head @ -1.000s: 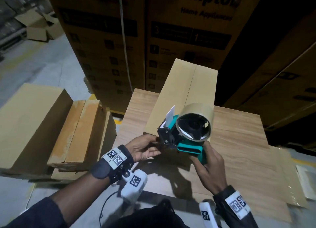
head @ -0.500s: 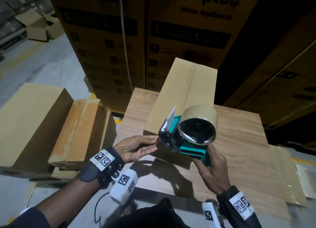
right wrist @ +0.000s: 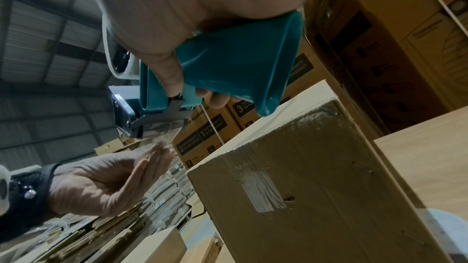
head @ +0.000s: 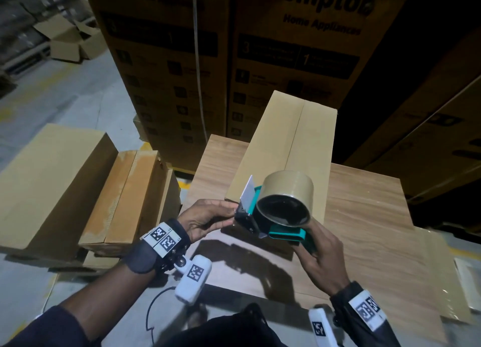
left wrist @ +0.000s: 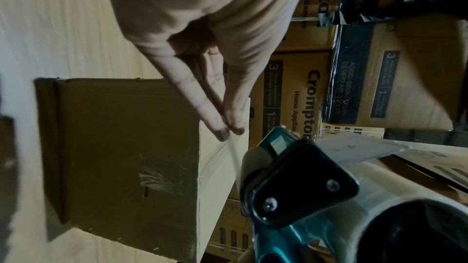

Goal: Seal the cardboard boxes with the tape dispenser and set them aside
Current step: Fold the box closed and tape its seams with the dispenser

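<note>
A long cardboard box [head: 286, 148] is lying on the wooden table [head: 364, 216] in front of me, its top seam running away from me and its near end facing my hands. My right hand [head: 318, 258] is gripping the teal handle of the tape dispenser [head: 276, 211], holding it in the air just above the box's near end with the tape roll [head: 289, 190] toward me. My left hand [head: 205, 220] is pinching the clear tape end [left wrist: 234, 154] between thumb and fingertips [left wrist: 220, 129] at the dispenser's front.

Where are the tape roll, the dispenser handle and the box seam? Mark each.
tape roll [head: 287, 190]: head view, on its outer tan band.
dispenser handle [right wrist: 235, 63]: right wrist view, on its teal side.
box seam [head: 295, 135]: head view, midway along the top flaps' join.
</note>
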Motion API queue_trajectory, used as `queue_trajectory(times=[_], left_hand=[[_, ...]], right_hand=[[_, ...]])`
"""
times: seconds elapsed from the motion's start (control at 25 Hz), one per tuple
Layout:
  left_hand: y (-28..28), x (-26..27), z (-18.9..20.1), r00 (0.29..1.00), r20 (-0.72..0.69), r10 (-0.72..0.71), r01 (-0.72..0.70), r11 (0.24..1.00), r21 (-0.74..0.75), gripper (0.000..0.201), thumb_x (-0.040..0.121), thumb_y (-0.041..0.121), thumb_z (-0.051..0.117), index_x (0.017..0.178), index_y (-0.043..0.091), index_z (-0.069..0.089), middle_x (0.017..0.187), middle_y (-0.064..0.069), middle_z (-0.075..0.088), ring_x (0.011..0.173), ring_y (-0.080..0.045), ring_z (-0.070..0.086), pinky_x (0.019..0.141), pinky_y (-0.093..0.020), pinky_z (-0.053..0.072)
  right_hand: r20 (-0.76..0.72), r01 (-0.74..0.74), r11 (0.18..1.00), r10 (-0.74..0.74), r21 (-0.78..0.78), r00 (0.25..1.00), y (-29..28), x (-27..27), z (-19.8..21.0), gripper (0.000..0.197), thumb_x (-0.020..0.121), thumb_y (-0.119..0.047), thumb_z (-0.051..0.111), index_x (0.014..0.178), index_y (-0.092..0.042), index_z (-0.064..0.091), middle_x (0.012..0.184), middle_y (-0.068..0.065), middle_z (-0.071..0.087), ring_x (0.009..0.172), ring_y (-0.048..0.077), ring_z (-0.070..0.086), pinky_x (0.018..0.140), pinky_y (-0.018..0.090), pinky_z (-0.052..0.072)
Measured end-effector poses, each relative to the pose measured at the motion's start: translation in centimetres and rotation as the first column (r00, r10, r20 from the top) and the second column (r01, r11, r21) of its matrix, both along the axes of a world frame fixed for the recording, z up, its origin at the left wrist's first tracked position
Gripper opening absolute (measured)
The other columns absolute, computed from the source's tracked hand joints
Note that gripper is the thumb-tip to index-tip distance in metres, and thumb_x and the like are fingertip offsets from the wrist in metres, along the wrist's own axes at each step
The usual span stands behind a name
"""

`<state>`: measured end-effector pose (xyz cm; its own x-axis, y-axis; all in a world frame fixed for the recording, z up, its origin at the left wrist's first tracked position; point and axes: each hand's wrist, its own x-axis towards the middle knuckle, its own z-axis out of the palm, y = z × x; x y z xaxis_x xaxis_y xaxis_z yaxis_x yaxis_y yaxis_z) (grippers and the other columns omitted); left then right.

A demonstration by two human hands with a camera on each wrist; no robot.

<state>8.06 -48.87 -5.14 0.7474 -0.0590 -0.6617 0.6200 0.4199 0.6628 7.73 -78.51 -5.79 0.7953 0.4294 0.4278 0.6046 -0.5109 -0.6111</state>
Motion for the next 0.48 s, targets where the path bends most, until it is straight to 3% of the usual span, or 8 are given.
queue_trajectory(times=[0.16,0.32,0.4,0.48], left_hand=[[0.6,0.5,-1.1,1.0,0.018,-0.013,0.011,0.997,0.077,0.038,0.092,-0.012,0.06,0.065,0.006,0.079,0.078,-0.015,0.076,0.069,-0.016,0.076,0.059,-0.022,0.061],[1.4,1.8,-0.5,0.999,0.032,-0.019,0.014,0.988,0.151,0.01,0.083,-0.014,0.068,0.087,-0.007,0.074,0.087,-0.025,0.074,0.07,-0.022,0.076,0.059,-0.023,0.061],[3.6,2.5,-0.5,0.997,0.053,0.051,-0.058,0.987,0.147,0.021,0.075,-0.008,0.074,0.096,-0.011,0.072,0.095,-0.03,0.073,0.073,-0.023,0.076,0.063,-0.024,0.062],[6.1,2.9,-0.7,0.994,0.073,0.079,-0.091,0.98,0.178,0.026,0.078,-0.006,0.074,0.103,-0.012,0.071,0.103,-0.031,0.072,0.077,-0.023,0.076,0.067,-0.024,0.063]], right_hand=[[-0.019,-0.013,0.999,0.012,-0.034,1.0,0.2,0.1,-0.2,0.041,0.085,-0.016,0.072,0.12,-0.034,0.059,0.104,-0.012,0.068,0.079,0.014,0.066,0.06,0.038,0.056],[-0.043,-0.028,0.987,0.022,-0.161,0.999,-0.5,0.4,-0.2,0.057,0.08,-0.003,0.078,0.122,-0.036,0.058,0.11,-0.016,0.066,0.081,0.012,0.066,0.06,0.042,0.059],[-0.031,0.019,0.979,-0.026,-0.204,0.999,-2.5,1.0,0.4,0.064,0.076,0.001,0.082,0.123,-0.035,0.058,0.113,-0.011,0.068,0.084,0.015,0.068,0.062,0.045,0.06],[-0.002,0.057,0.966,-0.059,-0.252,0.998,-5.2,1.3,1.4,0.057,0.079,-0.006,0.081,0.121,-0.035,0.057,0.114,-0.016,0.068,0.085,0.018,0.068,0.062,0.048,0.06]])
